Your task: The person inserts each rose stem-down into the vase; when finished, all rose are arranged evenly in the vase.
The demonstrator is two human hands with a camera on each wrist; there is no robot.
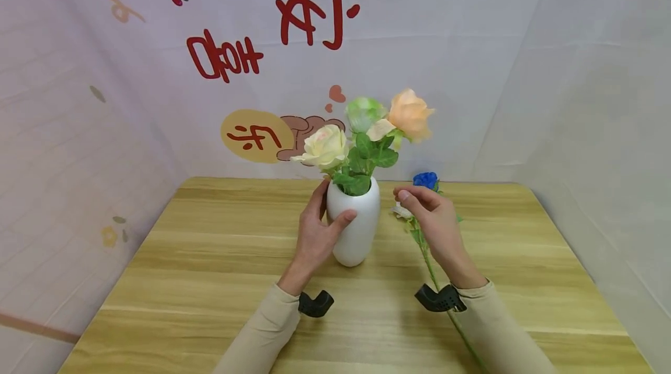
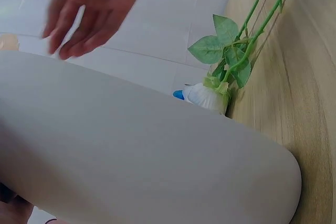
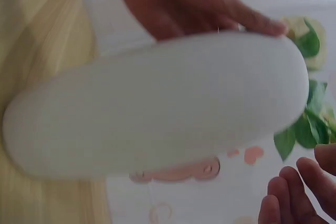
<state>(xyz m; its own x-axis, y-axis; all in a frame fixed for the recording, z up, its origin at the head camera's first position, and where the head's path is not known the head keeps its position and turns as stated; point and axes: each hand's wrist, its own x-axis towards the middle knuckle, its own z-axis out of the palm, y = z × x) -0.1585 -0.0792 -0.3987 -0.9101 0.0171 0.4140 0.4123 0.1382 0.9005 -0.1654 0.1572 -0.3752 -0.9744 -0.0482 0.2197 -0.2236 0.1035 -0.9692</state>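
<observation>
The white vase (image 1: 353, 240) stands on its base on the wooden table (image 1: 209, 275), in front of the person and near the middle. It looks upright; a slight lean cannot be ruled out.

The left hand (image 1: 321, 231) holds the vase by its upper left side, thumb across the front and fingers round toward the back. The right hand (image 1: 435, 219) is apart from the vase on its right, fingers loosely bent, with a narrow gap to the thumb and nothing in its grasp.

Three flowers rise from the vase mouth: a cream flower (image 1: 324, 148) leaning left, a pale green flower (image 1: 364, 115) in the middle and a peach flower (image 1: 410, 115) leaning right. Green leaves (image 1: 385, 157) crowd above the rim. How deep the stems sit is hidden.

Assessment: the grip appears sound for steadying. The blooms look top-heavy, so firm, even pressure with the base flat is advisable. Any adjustment is best made by the stem, not the petals, with leaves kept from catching on the rim.

Right of the vase, a blue flower (image 1: 425, 180) and a white flower (image 1: 402, 211) lie on the table, under and beyond the right hand. A printed wall sheet (image 1: 445, 24) hangs behind.
</observation>
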